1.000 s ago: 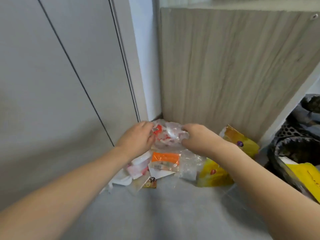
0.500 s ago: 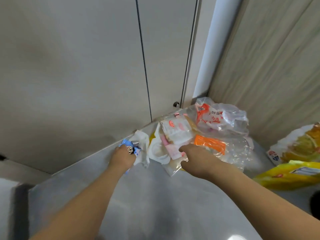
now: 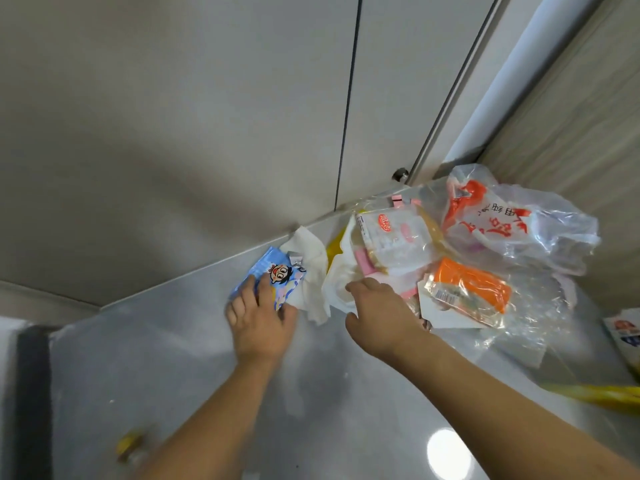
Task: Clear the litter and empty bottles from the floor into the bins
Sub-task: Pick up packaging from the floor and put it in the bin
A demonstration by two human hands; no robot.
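Now the left hand [image 3: 260, 320] presses straight fingers on the blue wrapper [image 3: 273, 277] at frame centre; the right hand [image 3: 379, 315], fingers curled, grips the white bag [image 3: 337, 271] just right.

Grey glossy floor [image 3: 194, 358] — wrapper heap [image 3: 433, 258] at wall foot, white tissue [image 3: 308, 258] beside.

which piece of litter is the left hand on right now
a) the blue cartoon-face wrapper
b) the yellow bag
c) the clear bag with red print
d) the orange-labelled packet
a: the left hand lies on the blue cartoon-face wrapper, beside the white tissue, while the orange-labelled packet sits to the right of the right hand.
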